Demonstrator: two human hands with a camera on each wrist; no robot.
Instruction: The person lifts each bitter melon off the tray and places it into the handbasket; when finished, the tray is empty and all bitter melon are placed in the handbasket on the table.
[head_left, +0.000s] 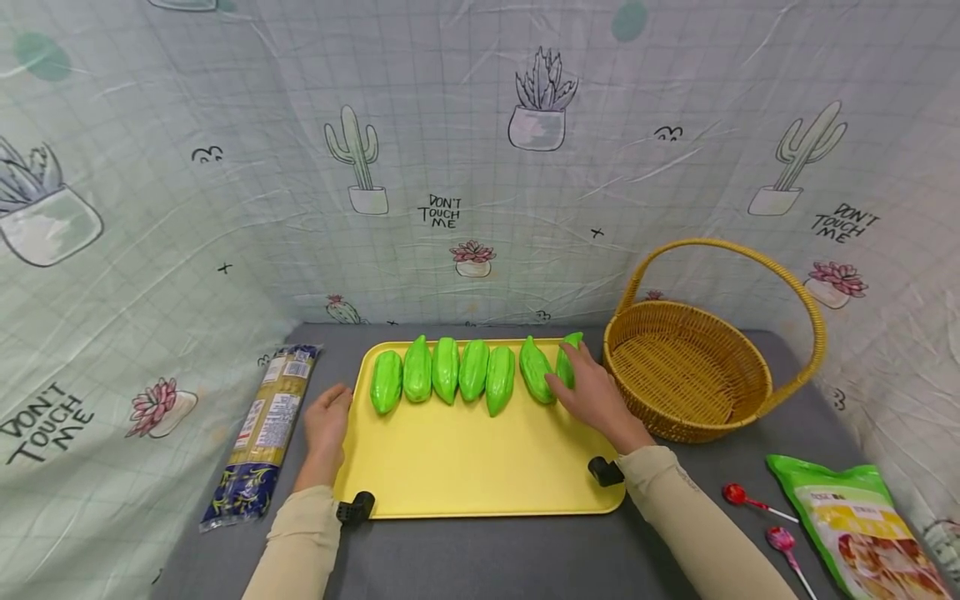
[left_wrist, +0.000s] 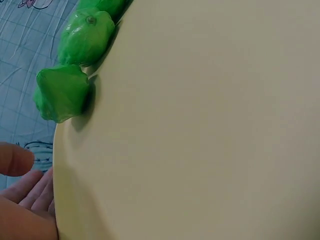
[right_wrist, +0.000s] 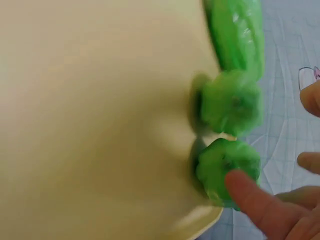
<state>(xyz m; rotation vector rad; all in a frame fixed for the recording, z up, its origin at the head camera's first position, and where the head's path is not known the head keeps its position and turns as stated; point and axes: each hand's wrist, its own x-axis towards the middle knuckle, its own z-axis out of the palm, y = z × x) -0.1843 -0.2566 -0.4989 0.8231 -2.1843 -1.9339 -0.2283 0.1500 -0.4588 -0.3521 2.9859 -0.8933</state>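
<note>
Several glossy green, ribbed, elongated fruits (head_left: pixel 446 371) lie in a row along the far side of a yellow tray (head_left: pixel 480 467). My right hand (head_left: pixel 596 396) is at the tray's far right, over the rightmost green fruit (right_wrist: pixel 227 167). In the right wrist view one finger (right_wrist: pixel 250 197) overlaps its end, while the other fingers are spread apart. Beside it lies another green fruit (head_left: pixel 536 371), left of which is a gap in the row. My left hand (head_left: pixel 327 421) is along the tray's left edge, its thumb (left_wrist: pixel 15 159) raised off the rim and its fingers outside.
A wicker basket (head_left: pixel 682 429) with a tall handle stands right of the tray. At the left lies a long pack of pasta (head_left: pixel 262 425). Near right are a red lollipop (head_left: pixel 735 493), a pink lollipop (head_left: pixel 782 539) and a green snack bag (head_left: pixel 862 525). A patterned curtain (head_left: pixel 450 100) closes the back.
</note>
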